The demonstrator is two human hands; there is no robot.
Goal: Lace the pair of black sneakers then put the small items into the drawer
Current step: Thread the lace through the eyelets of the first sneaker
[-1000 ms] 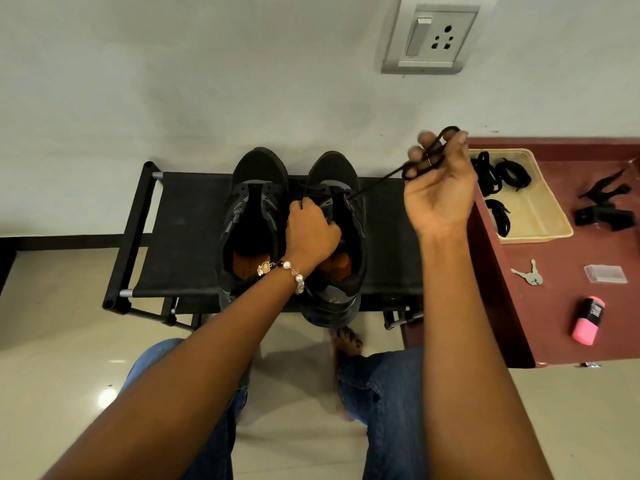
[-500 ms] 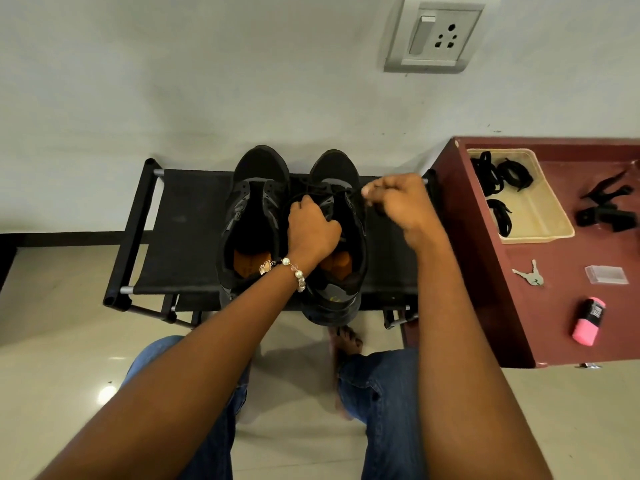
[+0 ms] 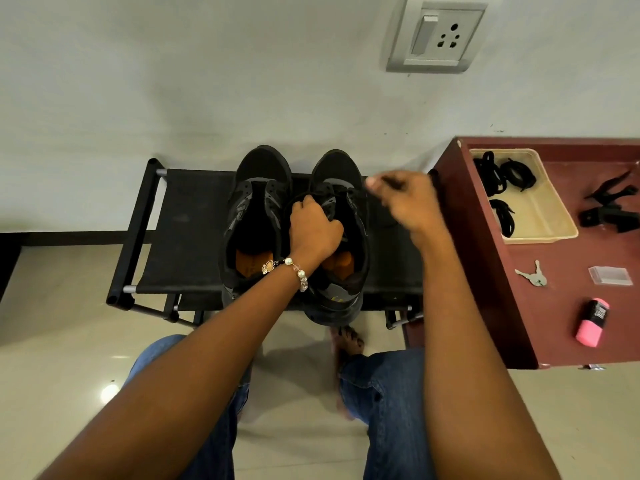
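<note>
Two black sneakers (image 3: 294, 230) stand mid-bench (image 3: 187, 233). Left hand (image 3: 313, 230) grips the right shoe's tongue. Right hand (image 3: 403, 199), blurred, pinches a black lace (image 3: 298, 199).

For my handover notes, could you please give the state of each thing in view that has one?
Left sneaker: unlaced, on bench.
Right sneaker: lacing underway.
Left hand: grips right sneaker's tongue area.
Right hand: pinches lace end, blurred.
Tray: holds spare laces.
Wall switch: position unclear.

Black fabric bench (image 3: 194, 237) bearing two black sneakers (image 3: 258, 216), side by side.
</note>
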